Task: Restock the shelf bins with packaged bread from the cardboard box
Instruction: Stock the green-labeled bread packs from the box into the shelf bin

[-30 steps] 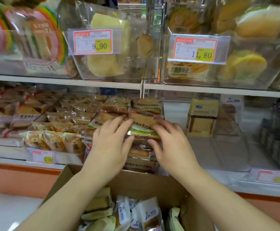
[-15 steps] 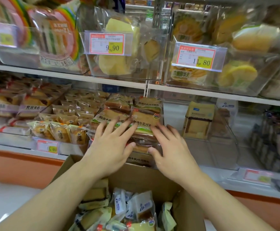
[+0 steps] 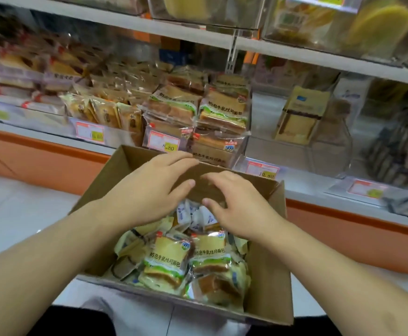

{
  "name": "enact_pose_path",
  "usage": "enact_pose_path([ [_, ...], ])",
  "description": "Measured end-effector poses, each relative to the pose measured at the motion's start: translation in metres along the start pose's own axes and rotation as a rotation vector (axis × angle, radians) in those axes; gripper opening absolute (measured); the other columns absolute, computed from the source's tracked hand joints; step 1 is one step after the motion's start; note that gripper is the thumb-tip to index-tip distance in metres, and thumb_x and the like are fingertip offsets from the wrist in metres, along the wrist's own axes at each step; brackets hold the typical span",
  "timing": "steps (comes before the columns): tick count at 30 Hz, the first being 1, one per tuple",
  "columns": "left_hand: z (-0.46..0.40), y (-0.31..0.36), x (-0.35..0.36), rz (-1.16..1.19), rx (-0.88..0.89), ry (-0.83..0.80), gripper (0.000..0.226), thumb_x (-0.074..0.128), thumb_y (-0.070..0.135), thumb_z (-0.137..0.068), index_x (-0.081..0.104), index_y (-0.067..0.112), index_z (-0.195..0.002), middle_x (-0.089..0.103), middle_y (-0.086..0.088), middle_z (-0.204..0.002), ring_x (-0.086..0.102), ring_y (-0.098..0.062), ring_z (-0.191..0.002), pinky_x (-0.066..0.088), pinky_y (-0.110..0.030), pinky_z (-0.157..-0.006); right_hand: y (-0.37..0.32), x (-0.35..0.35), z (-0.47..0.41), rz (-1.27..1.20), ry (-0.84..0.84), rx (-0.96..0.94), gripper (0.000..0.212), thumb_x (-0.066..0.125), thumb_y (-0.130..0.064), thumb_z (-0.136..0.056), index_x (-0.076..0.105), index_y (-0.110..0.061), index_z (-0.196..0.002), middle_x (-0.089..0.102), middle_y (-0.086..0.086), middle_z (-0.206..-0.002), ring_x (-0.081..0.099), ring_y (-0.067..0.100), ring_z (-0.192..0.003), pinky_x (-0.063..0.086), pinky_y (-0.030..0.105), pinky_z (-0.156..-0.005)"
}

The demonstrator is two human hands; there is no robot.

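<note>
Above the cardboard box (image 3: 268,282) both hands, left (image 3: 147,190) and right (image 3: 237,204), hover empty, fingers loosely spread

Counts from my feed

I see one cardboard box (image 3: 268,282), two green-banded bread packs (image 3: 166,260) on top inside it, two hands, and four orange price tags (image 3: 164,144) along the lower shelf.

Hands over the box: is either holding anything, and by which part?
Nothing held. Left hand and right hand hover empty above the cardboard box.
</note>
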State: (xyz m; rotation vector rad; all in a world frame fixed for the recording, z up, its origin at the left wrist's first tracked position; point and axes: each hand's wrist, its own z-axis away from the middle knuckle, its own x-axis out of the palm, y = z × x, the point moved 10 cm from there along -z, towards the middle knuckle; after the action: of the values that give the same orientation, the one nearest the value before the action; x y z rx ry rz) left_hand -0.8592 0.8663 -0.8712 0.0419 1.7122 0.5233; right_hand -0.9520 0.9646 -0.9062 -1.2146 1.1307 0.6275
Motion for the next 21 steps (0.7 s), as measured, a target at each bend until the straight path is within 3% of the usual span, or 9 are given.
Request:
enact_pose_path([
  [4,0.029,-0.008,0.032,-0.022,0.006,-0.147,0.052,0.044,0.052,-0.104,0.044,0.034,-0.153,0.041,0.018,-0.155,0.036,-0.002,-0.143,0.025,-0.021,-0.118,0.002,0.070,0.007,0.038,-0.378,-0.045,0.064,0.077,-0.041,-0.092,0.051,-0.029,-0.149,0.064,-0.004,-0.130,0.059,0.018,-0.123,0.050,0.038,-0.103],
  [8,0.033,-0.010,0.042,-0.018,0.040,-0.212,0.051,0.043,0.054,-0.103,0.050,0.032,-0.148,0.052,0.019,-0.144,0.047,-0.004,-0.133,0.041,-0.032,-0.113,-0.001,0.118,0.027,0.042,-0.726,-0.071,0.060,0.087,-0.039,-0.082,0.063,-0.038,-0.137,0.069,-0.016,-0.127,0.063,0.014,-0.114,0.052,0.032,-0.098],
  [13,0.030,-0.012,0.048,-0.081,0.037,-0.302,0.047,0.043,0.054,-0.104,0.050,0.035,-0.146,0.056,0.014,-0.138,0.053,-0.011,-0.129,0.047,-0.039,-0.105,0.011,0.166,0.058,0.202,-1.027,-0.015,0.056,0.091,-0.036,-0.077,0.070,-0.032,-0.129,0.071,-0.008,-0.114,0.066,0.020,-0.102,0.058,0.036,-0.091],
  [18,0.028,-0.010,0.053,-0.138,0.033,-0.383,0.044,0.043,0.056,-0.103,0.052,0.036,-0.142,0.058,0.010,-0.136,0.056,-0.016,-0.125,0.052,-0.042,-0.098,0.016,0.174,0.052,0.305,-0.966,-0.032,0.033,0.075,-0.020,-0.084,0.075,-0.026,-0.116,0.064,-0.007,-0.082,0.064,0.023,-0.083,0.063,0.037,-0.076],
  [21,0.030,-0.012,0.058,-0.181,0.040,-0.440,0.042,0.043,0.056,-0.103,0.055,0.036,-0.138,0.058,0.008,-0.137,0.058,-0.018,-0.124,0.053,-0.042,-0.097,0.016,0.163,0.044,0.262,-0.911,-0.013,0.031,0.075,-0.021,-0.084,0.076,-0.026,-0.115,0.064,-0.007,-0.086,0.057,0.018,-0.082,0.057,0.029,-0.074],
])
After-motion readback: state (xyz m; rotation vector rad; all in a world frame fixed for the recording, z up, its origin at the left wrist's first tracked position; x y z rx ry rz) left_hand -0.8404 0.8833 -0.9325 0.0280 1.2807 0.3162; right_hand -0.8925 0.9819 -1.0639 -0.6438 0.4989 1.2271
